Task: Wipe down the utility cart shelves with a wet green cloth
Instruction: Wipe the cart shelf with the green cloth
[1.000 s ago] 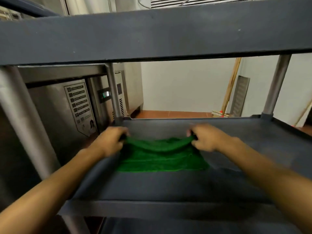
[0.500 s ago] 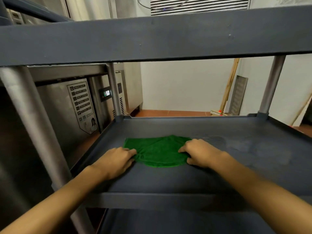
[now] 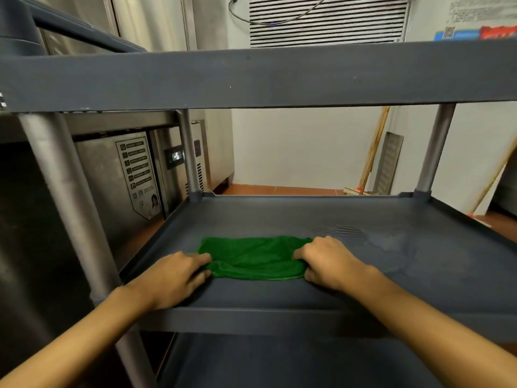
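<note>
Grey utility cart fills the view; its top shelf edge runs across the upper half. Middle shelf is below it, carried on round grey posts at the corners. A lower shelf shows at the bottom edge. Stainless steel unit stands left of the cart, with a label panel and a small display on its front. Louvred vent sits on the wall above the top shelf.

Green cloth lies bunched on the middle shelf, left of centre, near the front lip, stretched between the two hands. Left hand: fingers curled, pinching the cloth's left end, heel of the hand over the front lip. Right hand: fingers curled tight round the cloth's right end, knuckles up. Both hands are down on the shelf surface.

Damp-looking patch on the shelf is just right of the right hand. Broom leans on the far wall.
</note>
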